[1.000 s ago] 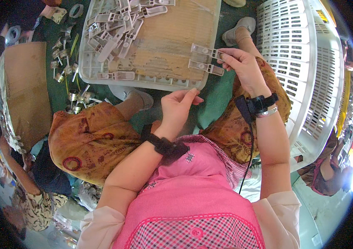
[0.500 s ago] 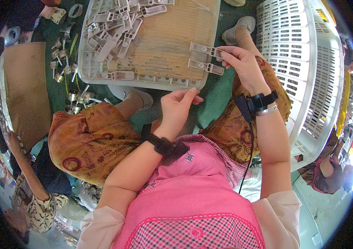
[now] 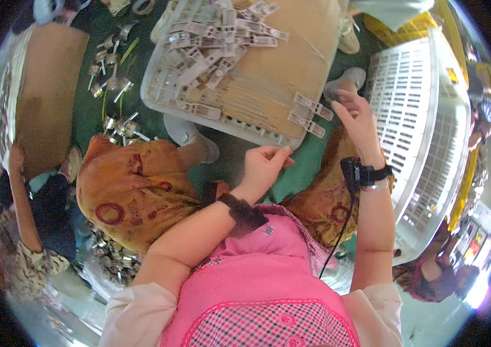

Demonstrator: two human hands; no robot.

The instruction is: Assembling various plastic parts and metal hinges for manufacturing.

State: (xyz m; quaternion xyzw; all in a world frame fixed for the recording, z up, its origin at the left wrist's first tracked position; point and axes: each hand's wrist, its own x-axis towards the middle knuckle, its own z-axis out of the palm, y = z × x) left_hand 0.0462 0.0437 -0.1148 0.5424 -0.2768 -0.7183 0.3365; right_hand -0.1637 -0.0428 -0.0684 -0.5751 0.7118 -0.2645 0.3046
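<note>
Basket: white plastic with slotted sides, standing to the person's right, beyond the right forearm.
Tray: pale plastic, ahead of the knees, set at a slant with one corner toward the person.
Cardboard: brown, flat on the tray, its surface scuffed and creased.
Clip pile: light grey plastic clips heaped at the tray's far left part, crossing at many angles, well apart from both hands.
Metal parts: loose on the green floor left of the tray (individual shapes blurred).
Left hand: at the tray's near corner, thumb and forefinger drawn narrow; whether anything is pinched there cannot be told.
Right hand: right of the tray, thumb and fingers parted, nothing seen between them; thumb tip just beside the upper clip (contact cannot be confirmed).
Upper clip: across the tray's right edge, outer end pointing toward the right hand.
Lower clip: next to the upper clip, roughly parallel, nearer the person.
Lone clip: along the tray's near edge, left of the left hand and well apart from it.
</note>
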